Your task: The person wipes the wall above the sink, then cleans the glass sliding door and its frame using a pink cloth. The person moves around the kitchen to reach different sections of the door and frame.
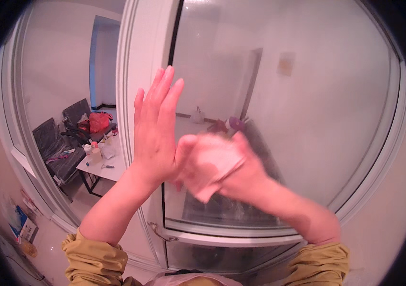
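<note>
My left hand [156,132] is raised flat against or just before the white door frame, its fingers pointing up and holding nothing. My right hand [242,171] grips a folded pale pink cloth [213,161], both blurred, in front of the glass door panel [317,107]. The cloth lies beside my left thumb; whether the two touch, I cannot tell. Streaks and haze show on the glass, and a small brownish patch appears in its upper part. My right fingers are partly hidden behind the cloth.
A metal door handle [162,232] sits low on the white frame. Through the opening at left stand dark chairs [58,153], one bearing a red plastic bag [99,122], and a white table [108,173] with bottles and small items. Boxes [26,227] lie on the floor at far left.
</note>
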Demonstrator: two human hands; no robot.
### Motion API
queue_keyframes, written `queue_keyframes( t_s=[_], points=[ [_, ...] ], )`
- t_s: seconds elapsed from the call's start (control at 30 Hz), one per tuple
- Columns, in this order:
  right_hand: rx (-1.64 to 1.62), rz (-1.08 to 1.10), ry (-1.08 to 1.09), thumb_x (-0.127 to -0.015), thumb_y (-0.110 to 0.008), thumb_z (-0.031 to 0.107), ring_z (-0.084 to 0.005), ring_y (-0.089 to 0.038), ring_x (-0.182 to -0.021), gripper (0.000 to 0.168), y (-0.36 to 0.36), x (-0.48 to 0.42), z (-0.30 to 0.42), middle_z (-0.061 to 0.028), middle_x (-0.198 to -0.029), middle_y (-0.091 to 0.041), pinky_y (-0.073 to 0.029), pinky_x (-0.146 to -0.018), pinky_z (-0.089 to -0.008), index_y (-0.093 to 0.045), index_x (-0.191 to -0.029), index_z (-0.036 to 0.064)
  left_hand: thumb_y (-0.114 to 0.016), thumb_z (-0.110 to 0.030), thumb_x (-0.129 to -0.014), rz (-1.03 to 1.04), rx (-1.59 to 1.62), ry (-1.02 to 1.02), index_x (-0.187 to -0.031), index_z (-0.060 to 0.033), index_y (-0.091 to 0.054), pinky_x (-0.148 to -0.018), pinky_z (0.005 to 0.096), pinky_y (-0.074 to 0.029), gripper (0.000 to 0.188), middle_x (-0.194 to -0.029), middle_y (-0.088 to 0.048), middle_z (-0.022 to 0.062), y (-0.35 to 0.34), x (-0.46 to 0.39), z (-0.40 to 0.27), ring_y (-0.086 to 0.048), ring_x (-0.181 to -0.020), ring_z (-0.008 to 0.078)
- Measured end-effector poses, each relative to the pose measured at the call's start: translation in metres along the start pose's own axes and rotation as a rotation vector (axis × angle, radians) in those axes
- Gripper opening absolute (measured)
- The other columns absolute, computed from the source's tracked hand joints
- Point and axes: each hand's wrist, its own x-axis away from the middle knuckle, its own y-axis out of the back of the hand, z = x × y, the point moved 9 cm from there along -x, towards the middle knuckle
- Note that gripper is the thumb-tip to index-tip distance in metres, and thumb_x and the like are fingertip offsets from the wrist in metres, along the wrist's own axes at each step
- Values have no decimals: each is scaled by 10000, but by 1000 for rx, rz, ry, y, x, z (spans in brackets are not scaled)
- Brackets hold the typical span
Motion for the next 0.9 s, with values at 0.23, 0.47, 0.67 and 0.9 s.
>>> queue_keyframes(
  t_s=[0.23,0.47,0.67,0.9],
  points=[
    [1051,-481,19,-807,-431,389,-274,-385,-1064,369,141,-33,-12,-86,-1097,-476,-270,-889,-437,-549,-1072,161,-273,-532,-876,48,-5,-14,-1282,11,-340,-1022,459,-131,681,-1353,-314,187,-12,32,-6,-283,-1269,323],
    [-134,-248,-403,-666,-695,200,-227,-485,-1062,420,-23,42,-24,-81,-1111,-507,-413,-866,-347,-541,-1050,125,-238,-520,-884,84,58,70,-1274,4,-357,-1017,482,-140,664,-1350,-325,182,-18,34,-6,-281,-1271,323],
    [-763,-152,-566,-716,-631,104,-206,-497,-1018,456,-62,179,-51,-81,-1097,-499,-413,-873,-327,-434,-1124,56,-357,-454,-878,265,136,125,-1288,-29,-341,-1006,497,-160,591,-1360,-309,175,-40,93,-23,-274,-1272,329],
    [590,-262,-378,-768,-572,158,-251,-464,-1051,384,20,208,-33,-111,-1100,-488,-383,-881,-370,-468,-1114,28,-628,-190,-759,16,-177,382,-1315,50,-166,-1042,475,-103,762,-1382,-114,271,-3,154,8,-118,-1298,375]
  ],
)
